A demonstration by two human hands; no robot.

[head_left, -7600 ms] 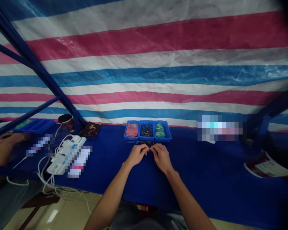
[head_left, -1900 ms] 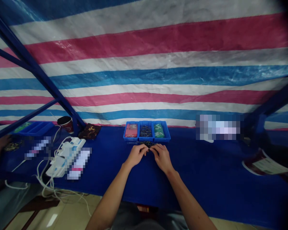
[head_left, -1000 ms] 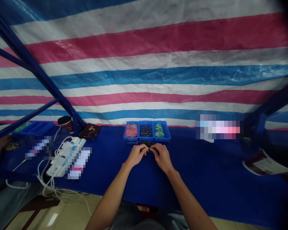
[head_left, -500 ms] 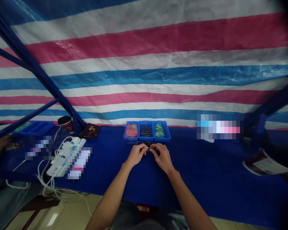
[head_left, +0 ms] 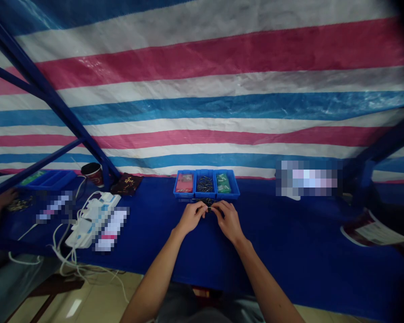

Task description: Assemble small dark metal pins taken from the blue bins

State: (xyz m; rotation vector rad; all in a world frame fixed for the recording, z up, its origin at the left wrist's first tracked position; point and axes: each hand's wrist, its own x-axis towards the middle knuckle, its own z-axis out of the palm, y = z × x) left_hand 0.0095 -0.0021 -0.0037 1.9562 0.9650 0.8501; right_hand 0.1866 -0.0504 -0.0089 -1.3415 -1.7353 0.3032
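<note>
Both hands are pinched up close together on the blue desk (head_left: 289,251), left hand (head_left: 191,217) and right hand (head_left: 227,218) with fingertips nearly meeting over something tiny, too small to make out. Just past them on the far side there's a little pile of dark screw-like pieces (head_left: 205,201). Right behind that sits a blue three-part bin (head_left: 235,192): pink packets (head_left: 184,183) left, more dark pieces (head_left: 204,184) middle, green packets (head_left: 223,183) right. White power strip (head_left: 92,220)'s off to the left.
</note>
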